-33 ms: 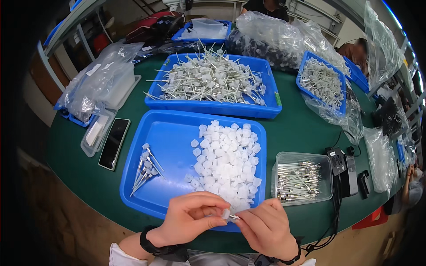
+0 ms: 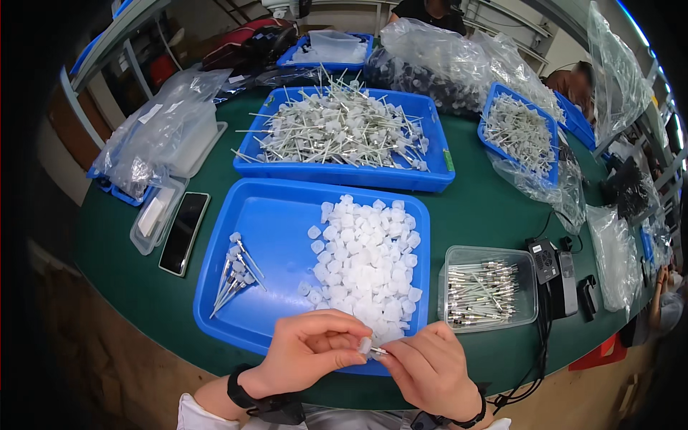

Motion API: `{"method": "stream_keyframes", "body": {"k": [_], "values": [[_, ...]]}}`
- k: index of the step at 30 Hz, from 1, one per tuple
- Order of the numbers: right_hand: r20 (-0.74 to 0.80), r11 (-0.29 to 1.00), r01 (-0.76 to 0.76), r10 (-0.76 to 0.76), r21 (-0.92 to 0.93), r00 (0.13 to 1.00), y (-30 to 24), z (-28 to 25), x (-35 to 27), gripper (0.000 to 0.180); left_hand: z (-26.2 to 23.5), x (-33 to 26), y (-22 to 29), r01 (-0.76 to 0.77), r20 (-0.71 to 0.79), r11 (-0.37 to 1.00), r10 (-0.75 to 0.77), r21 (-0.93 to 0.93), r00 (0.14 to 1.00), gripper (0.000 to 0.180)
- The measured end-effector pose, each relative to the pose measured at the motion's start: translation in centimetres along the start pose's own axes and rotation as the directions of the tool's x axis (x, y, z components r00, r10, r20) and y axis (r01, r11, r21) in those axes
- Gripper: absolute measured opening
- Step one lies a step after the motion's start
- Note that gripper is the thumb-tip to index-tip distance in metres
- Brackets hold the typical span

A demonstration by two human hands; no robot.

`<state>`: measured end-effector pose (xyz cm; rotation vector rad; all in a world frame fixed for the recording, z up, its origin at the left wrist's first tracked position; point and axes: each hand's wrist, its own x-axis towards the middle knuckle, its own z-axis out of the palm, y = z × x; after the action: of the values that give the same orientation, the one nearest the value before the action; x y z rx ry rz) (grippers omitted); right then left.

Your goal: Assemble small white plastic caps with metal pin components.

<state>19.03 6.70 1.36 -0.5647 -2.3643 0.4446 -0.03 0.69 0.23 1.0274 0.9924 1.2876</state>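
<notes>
My left hand (image 2: 312, 352) pinches a small translucent white plastic cap (image 2: 365, 345) between thumb and fingertips. In my right hand (image 2: 432, 364) is a thin metal-tipped rod (image 2: 379, 350), its tip meeting the cap; whether it sits inside cannot be told. Both hands are over the near edge of a blue tray (image 2: 247, 188). A heap of loose white caps (image 2: 369, 258) fills the tray's right half. At its left lie several rods with caps on their ends (image 2: 240, 272). Bare rods (image 2: 481, 290) fill a clear plastic box (image 2: 529, 315) to the right.
Behind stands a blue bin (image 2: 344, 172) piled with capped rods (image 2: 337, 125). A phone (image 2: 185, 233) lies left, beside a clear container (image 2: 149, 233). Black devices with cables (image 2: 555, 276) sit right. Plastic bags (image 2: 430, 61) and another blue tray (image 2: 550, 172) are farther back. Other people sit beyond.
</notes>
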Motion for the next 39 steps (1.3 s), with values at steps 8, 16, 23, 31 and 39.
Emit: {"method": "stream_keyframes", "body": {"k": [8, 16, 23, 31, 39], "values": [[-0.018, 0.989, -0.069, 0.072, 0.13, 0.997, -0.7, 0.6, -0.2, 0.019, 0.2, -0.4, -2.2, -0.055, -0.035, 0.986, 0.05, -0.158, 0.998, 0.022], [-0.013, 0.978, -0.035, 0.038, 0.205, 0.999, -0.9, 0.7, -0.2, 0.018, 0.1, -0.4, -2.8, -0.022, 0.0, 0.949, 0.023, -0.314, 1.0, 0.018], [-0.08, 0.971, 0.007, 0.012, 0.24, 0.997, -0.8, 1.0, -0.3, 0.016, -0.2, -0.3, -2.4, 0.007, 0.087, 0.949, 0.021, -0.316, 0.996, 0.02], [-0.06, 0.873, -0.178, 0.229, 0.454, 0.972, -1.3, 1.7, -0.6, 0.02, 0.7, 0.3, -1.5, -0.136, 0.04, 0.934, 0.158, -0.33, 0.987, 0.029], [-0.103, 0.95, -0.172, 0.205, 0.261, 0.973, -0.8, -0.3, 0.2, 0.046, 0.1, 0.2, 0.1, -0.528, 0.079, 0.67, 0.578, 0.522, 0.812, 0.024]]}}
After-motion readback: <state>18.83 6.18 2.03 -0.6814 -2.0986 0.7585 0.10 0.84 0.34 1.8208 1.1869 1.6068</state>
